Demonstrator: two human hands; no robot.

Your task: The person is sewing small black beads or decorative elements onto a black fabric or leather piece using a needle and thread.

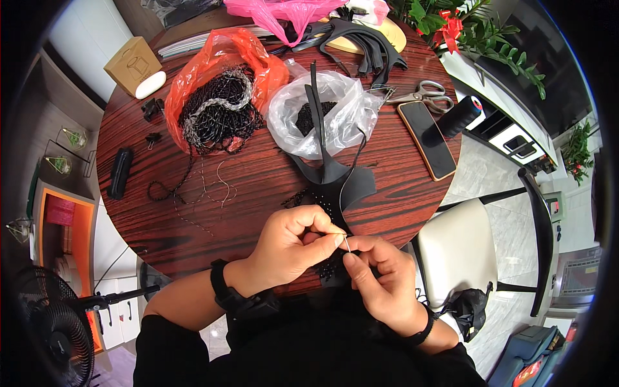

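Both hands meet over the near edge of the round, dark-red wood-grain worktop: the left hand is closed in a pinch, thumb to forefinger, its catch too small to tell. The right hand, fingers curled, grips a thin silvery needle. Just beyond, the flat black strapped piece lies with one strap across the crumpled clear plastic bag.
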